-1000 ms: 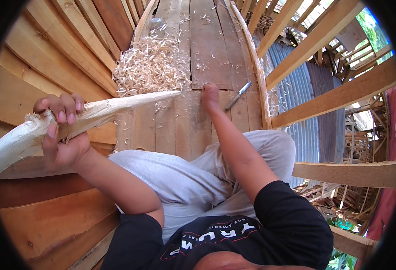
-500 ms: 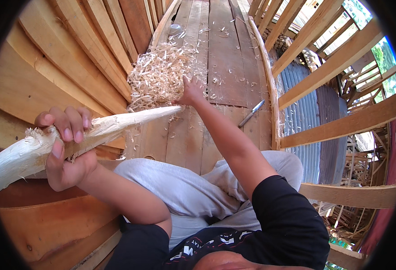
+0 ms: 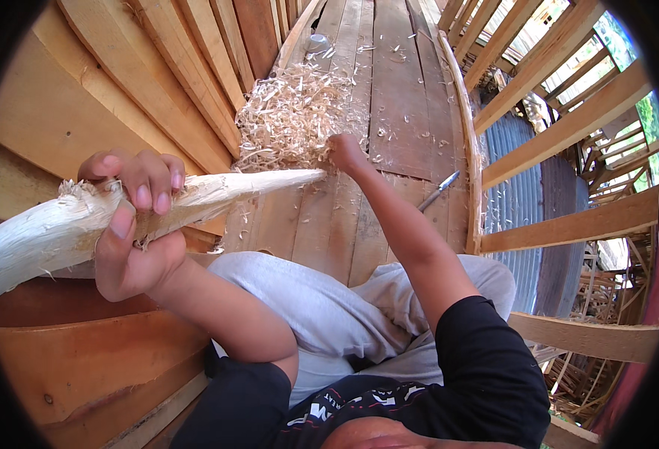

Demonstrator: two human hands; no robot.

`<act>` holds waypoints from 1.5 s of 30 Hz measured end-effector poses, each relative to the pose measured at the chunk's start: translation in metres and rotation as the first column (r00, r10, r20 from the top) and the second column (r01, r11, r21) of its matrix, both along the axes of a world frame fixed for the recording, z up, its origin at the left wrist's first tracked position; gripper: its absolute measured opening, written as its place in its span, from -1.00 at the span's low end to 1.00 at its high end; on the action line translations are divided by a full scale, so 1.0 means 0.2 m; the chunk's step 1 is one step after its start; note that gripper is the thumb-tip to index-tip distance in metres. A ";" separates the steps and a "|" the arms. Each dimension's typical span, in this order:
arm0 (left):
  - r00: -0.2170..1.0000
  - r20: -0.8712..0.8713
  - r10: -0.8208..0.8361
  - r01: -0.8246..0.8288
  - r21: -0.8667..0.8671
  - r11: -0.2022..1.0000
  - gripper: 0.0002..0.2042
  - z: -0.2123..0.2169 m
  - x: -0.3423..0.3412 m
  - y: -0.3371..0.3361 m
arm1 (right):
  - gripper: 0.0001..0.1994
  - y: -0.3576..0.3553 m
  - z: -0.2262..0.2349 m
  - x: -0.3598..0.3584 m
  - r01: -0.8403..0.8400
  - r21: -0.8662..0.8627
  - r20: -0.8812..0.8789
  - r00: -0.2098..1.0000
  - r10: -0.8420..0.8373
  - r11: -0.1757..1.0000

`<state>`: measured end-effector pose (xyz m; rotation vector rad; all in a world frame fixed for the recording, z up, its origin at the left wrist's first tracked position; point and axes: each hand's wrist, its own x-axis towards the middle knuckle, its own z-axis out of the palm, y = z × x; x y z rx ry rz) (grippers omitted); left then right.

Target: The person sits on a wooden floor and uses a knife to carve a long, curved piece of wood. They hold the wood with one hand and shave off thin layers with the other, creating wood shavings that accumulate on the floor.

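Note:
My left hand (image 3: 138,217) is wrapped around a pale, peeled wooden branch (image 3: 217,193), thumb below and fingers over the top. A frayed knot shows by the fingers, and the branch narrows to a pointed tip toward the middle. Just beyond that tip, my right hand (image 3: 347,153) is at the near right edge of a heap of curled wood shavings (image 3: 292,120). Its fingers are drawn in; whatever they may hold is hidden. To the right of this hand, a knife (image 3: 440,191) lies on the plank floor (image 3: 322,232).
Slatted wooden boards (image 3: 120,97) rise along the left. A wooden railing (image 3: 569,224) runs down the right, with corrugated metal sheets (image 3: 513,179) beyond it. A small clear container (image 3: 317,45) stands behind the shavings. My legs in grey trousers (image 3: 307,299) are folded below.
My right hand's fingers, spread over the shavings before, are now drawn in. The whole view has shifted slightly, and the left hand keeps its hold on the branch.

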<state>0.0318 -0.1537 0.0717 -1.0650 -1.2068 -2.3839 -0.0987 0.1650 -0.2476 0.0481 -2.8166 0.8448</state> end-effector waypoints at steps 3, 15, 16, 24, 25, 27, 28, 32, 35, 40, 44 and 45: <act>1.000 -0.012 -0.002 0.002 0.001 1.000 -0.54 0.03 0.02 0.00 | -0.66 0.05 0.09 -0.01 0.258 -0.258 0.034 0.965 -0.258 0.931; 0.998 0.058 0.026 -0.027 0.018 0.999 -0.60 0.08 0.10 0.09 | -0.59 0.42 1.07 0.58 0.264 -0.759 0.125 0.956 -0.266 0.595; 0.998 0.052 0.016 -0.017 0.021 1.000 -0.60 0.08 0.11 0.11 | -0.59 0.45 1.15 0.66 0.265 -0.732 0.076 0.947 -0.311 0.628; 0.994 0.005 -0.109 0.109 0.002 0.994 -0.62 0.04 0.14 0.24 | -0.74 0.44 1.91 1.49 0.302 -0.639 -0.157 0.849 -0.504 0.707; 0.991 0.016 -0.129 0.129 0.002 0.992 -0.62 0.03 0.14 0.24 | -0.74 0.44 1.97 1.58 0.330 -0.618 -0.182 0.823 -0.539 0.714; 0.985 0.018 -0.170 0.170 0.002 0.985 -0.62 0.01 0.12 0.28 | -0.74 0.47 2.05 1.76 0.381 -0.578 -0.249 0.761 -0.600 0.722; 0.977 0.038 -0.209 0.209 0.012 0.978 -0.62 -0.01 0.10 0.29 | -0.74 0.47 2.11 1.86 0.415 -0.531 -0.267 0.745 -0.611 0.739; 0.960 0.100 -0.261 0.257 0.055 0.965 -0.60 -0.02 0.07 0.26 | -0.72 0.32 2.33 2.24 0.543 -0.372 -0.348 0.670 -0.655 0.753; 0.930 0.037 -0.367 0.366 0.024 0.930 -0.51 -0.21 -0.25 0.19 | -0.73 0.21 2.49 2.56 0.577 -0.368 -0.472 0.560 -0.681 0.729; 0.954 0.012 -0.301 0.301 0.000 0.954 -0.52 -0.06 -0.10 0.26 | -0.76 -0.09 2.82 3.14 0.608 -0.392 -0.540 0.456 -0.707 0.691; 0.936 0.070 -0.345 0.346 0.000 0.938 -0.54 -0.07 0.05 0.44 | -0.88 -0.50 3.20 3.80 0.647 -0.542 -0.706 -0.005 -0.708 0.536; 0.942 0.065 -0.329 0.329 0.003 0.944 -0.54 -0.05 0.06 0.42 | -0.91 -0.60 3.30 3.99 0.660 -0.496 -0.751 0.001 -0.661 0.565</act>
